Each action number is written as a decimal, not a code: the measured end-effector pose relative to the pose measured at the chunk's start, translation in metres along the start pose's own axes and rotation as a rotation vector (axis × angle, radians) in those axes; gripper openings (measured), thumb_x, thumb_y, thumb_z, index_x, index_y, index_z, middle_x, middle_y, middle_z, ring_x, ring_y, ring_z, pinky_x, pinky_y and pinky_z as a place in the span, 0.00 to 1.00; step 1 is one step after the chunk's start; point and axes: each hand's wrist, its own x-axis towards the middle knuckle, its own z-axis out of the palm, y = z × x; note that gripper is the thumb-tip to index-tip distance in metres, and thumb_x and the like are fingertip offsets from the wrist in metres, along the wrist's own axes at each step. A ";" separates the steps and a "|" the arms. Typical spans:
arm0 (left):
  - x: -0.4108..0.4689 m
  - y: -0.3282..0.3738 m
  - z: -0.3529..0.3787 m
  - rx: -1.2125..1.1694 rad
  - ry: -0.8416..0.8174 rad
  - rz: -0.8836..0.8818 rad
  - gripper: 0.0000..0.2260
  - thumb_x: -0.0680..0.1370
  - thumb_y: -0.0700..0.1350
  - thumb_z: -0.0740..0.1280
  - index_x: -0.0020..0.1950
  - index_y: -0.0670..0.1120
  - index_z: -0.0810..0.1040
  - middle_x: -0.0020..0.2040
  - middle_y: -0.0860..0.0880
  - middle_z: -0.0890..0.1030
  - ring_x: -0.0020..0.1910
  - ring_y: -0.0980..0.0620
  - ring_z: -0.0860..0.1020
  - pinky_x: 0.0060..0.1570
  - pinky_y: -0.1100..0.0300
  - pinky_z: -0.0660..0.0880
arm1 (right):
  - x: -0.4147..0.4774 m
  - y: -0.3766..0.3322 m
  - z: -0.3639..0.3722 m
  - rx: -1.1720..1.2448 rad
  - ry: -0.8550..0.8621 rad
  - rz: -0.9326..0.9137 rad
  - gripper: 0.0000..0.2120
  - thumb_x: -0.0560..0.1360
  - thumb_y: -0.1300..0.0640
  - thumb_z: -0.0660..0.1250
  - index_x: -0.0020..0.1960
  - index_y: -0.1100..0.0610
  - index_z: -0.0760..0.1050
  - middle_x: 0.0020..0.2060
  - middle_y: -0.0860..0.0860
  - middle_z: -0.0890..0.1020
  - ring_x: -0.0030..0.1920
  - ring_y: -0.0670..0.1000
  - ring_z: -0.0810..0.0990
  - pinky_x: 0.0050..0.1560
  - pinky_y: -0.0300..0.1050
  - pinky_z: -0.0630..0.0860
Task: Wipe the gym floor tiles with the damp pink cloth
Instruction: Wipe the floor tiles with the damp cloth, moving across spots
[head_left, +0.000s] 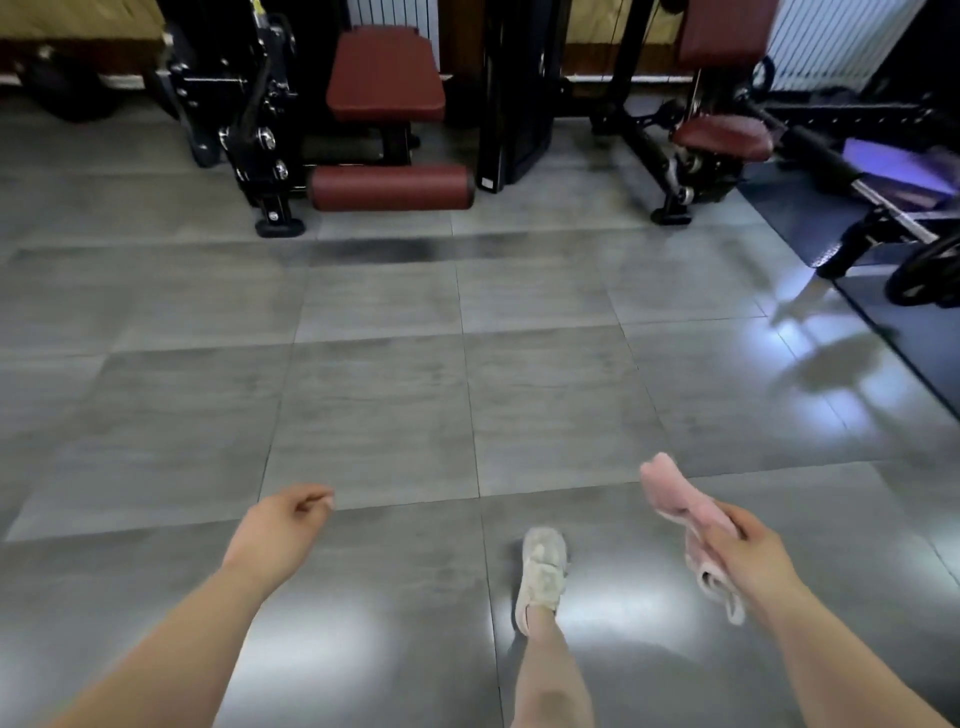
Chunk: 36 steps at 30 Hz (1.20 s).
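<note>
- Low in the view, both bare arms reach forward over the grey tiles (374, 405), with the hands well apart.
- The right hand (748, 551) grips the pink cloth (675, 499), fingers and thumb curled round its middle.
- The cloth is bunched; one end sticks out past the fingers, away from the person, and the other end hangs below the wrist (looped and limp). It is up in the air, not on the floor.
- The left hand (280, 525) holds nothing; its fingers are loosely curled with the thumb near the fingertips.
- Between the arms, nearer the right one, a pale shoe (543, 566) stands on a tile, with a bare leg above it.
- Bright glare lies on the tiles near the shoe and off to the right.
- At the far edge of the floor stands a black machine (254, 130) with a dark red seat pad (387, 73) and a red roller pad (392, 187) low down beside it.
- To the right is a second machine (722, 135), also padded in red, next to a dark mat (795, 213).
</note>
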 end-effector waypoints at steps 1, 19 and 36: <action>0.024 0.011 0.008 0.005 0.012 -0.008 0.11 0.76 0.41 0.62 0.56 0.41 0.78 0.57 0.41 0.80 0.59 0.43 0.75 0.51 0.59 0.65 | 0.026 -0.006 0.002 -0.016 -0.013 0.002 0.14 0.76 0.64 0.60 0.61 0.63 0.73 0.45 0.59 0.78 0.48 0.60 0.78 0.49 0.46 0.70; 0.328 0.104 0.178 0.100 -0.162 -0.276 0.10 0.76 0.43 0.62 0.55 0.46 0.78 0.51 0.47 0.80 0.45 0.48 0.74 0.41 0.60 0.67 | 0.384 -0.123 0.126 -0.170 -0.162 0.064 0.24 0.74 0.70 0.49 0.65 0.54 0.69 0.24 0.64 0.72 0.20 0.56 0.74 0.13 0.46 0.59; 0.462 -0.142 0.418 0.487 -0.406 -0.051 0.15 0.78 0.49 0.56 0.65 0.52 0.71 0.68 0.51 0.72 0.66 0.48 0.71 0.62 0.56 0.68 | 0.478 0.254 0.337 -0.787 -0.256 -0.177 0.32 0.69 0.60 0.54 0.74 0.53 0.56 0.75 0.54 0.54 0.58 0.65 0.76 0.45 0.53 0.79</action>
